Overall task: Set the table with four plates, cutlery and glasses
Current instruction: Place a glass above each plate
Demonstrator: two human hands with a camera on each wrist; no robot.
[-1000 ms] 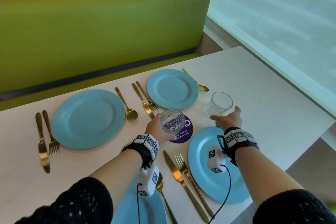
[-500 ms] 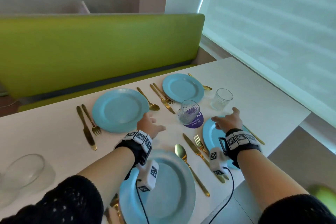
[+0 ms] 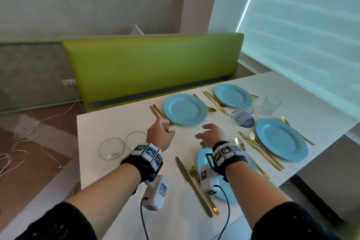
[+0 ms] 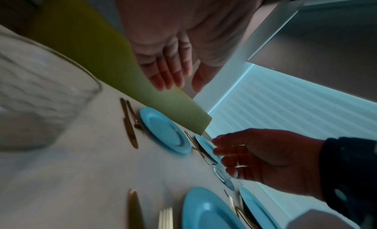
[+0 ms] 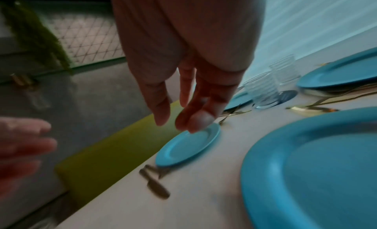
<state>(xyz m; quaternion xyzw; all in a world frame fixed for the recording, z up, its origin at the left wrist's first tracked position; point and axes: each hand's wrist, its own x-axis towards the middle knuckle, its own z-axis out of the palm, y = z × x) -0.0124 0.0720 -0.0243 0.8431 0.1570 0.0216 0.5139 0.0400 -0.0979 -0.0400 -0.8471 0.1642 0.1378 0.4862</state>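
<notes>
— What are the hands doing at this moment?

— Both are in the air above the white desk (image 3: pixel 120 181) and neither holds a thing. The left hand (image 3: pixel 158 135) has its fingers (image 4: pixel 167 74) loosely bent and a little apart. The right hand (image 3: pixel 211 134) is open too, with the fingers (image 5: pixel 161 106) relaxed and spread.

— Where are the plates?

— Four blue plates lie on the desk. One far plate (image 3: pixel 185 109) is just beyond the left hand, a second far plate (image 3: pixel 233 95) is nearer to the window, a third plate (image 3: pixel 281 139) is at the right, and the near plate (image 3: pixel 202 157) lies partly under the right wrist.

— And the cutlery?

— It is golden. A knife (image 3: pixel 192 183) and a fork (image 3: pixel 191 169) lie left of the near plate. Other pieces lie beside each of the other plates.

— The glasses?

— Two empty glasses (image 3: pixel 111 148) stand side by side at the left end of the desk, close to the left wrist. One patterned glass (image 3: pixel 242 113) stands on a purple coaster (image 3: pixel 248 122) between the plates, and one clear glass (image 3: pixel 271 104) stands near the window side.

— What is behind the desk?

— A green bench (image 3: pixel 152 64).
</notes>
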